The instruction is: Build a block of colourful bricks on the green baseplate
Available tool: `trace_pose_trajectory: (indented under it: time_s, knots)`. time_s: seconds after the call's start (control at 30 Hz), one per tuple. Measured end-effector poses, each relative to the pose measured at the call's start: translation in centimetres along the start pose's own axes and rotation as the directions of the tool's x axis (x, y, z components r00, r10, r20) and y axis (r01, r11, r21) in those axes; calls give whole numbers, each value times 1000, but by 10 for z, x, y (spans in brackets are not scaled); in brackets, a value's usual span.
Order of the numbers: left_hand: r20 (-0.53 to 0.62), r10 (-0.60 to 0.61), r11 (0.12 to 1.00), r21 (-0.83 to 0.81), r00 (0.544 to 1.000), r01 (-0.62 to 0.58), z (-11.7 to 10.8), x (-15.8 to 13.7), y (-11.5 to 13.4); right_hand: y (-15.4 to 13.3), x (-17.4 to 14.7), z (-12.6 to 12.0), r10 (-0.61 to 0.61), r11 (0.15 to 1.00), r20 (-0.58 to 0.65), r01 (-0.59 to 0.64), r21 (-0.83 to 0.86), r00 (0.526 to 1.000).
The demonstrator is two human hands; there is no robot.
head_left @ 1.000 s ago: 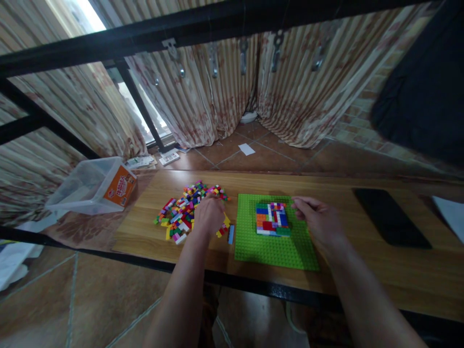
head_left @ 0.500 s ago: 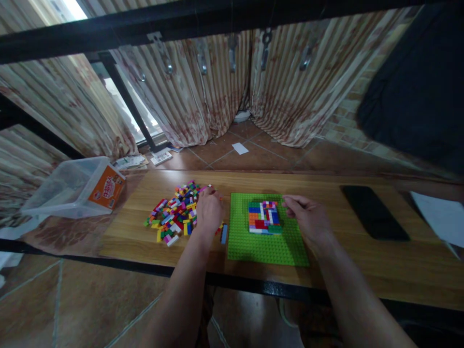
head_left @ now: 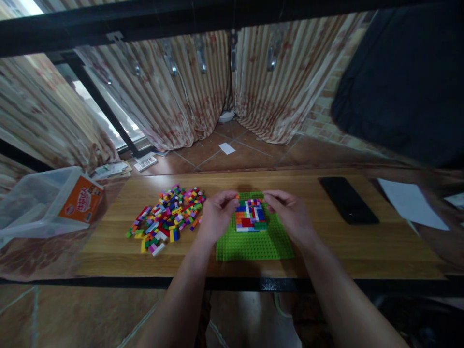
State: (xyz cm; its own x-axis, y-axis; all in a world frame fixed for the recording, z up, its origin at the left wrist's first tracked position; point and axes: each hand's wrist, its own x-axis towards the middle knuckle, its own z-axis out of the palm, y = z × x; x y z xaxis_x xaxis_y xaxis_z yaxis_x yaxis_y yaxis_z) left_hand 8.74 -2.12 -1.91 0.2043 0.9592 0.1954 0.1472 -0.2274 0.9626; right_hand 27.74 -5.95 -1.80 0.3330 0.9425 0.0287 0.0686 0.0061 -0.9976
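The left hand (head_left: pixel 216 215) pinches a small orange brick (head_left: pixel 237 196) at the far left corner of the brick block (head_left: pixel 250 222), which sits on a green baseplate (head_left: pixel 253 250) on the bench (head_left: pixel 377 251). The right hand (head_left: pixel 292 216) curls near the far right corner; whether it grips anything, I cannot tell.

- The left hand (head_left: pixel 216 217) sits at the block build's (head_left: pixel 250 222) ten o'clock corner, fingers curled; an orange piece (head_left: pixel 237 196) shows at its fingertips, its hold unclear.
- The right hand (head_left: pixel 292 216) is at the build's two o'clock, thumb and fingers close together.
- The build rests on a green baseplate (head_left: pixel 253 249), toward its twelve o'clock edge.
- From the baseplate, loose bricks (head_left: pixel 170 215) lie at nine o'clock, white paper (head_left: pixel 413 203) at three.
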Motion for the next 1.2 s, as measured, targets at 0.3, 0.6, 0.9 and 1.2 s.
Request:
trace_pose_trajectory:
  time_s: [0.3, 0.6, 0.9, 1.2]
  knots:
    - [143, -50, 976, -202, 989, 79, 25, -10, 13, -3, -15, 11, -129, 992, 188, 125, 35, 974]
    - [17, -6, 1000, 0, 1000, 6, 23, -9, 11, -2, -6, -4, -135, 990, 47, 137, -30, 990]
    - [-137, -113, 880, 446, 984, 163, 2, 0, -2, 12, 0, -22, -77, 946, 92, 102, -306, 993]
    - [-67, -131, 854, 499, 989, 147, 3, -2, -3, 18, 2, -11, -66, 954, 122, 98, -284, 990]
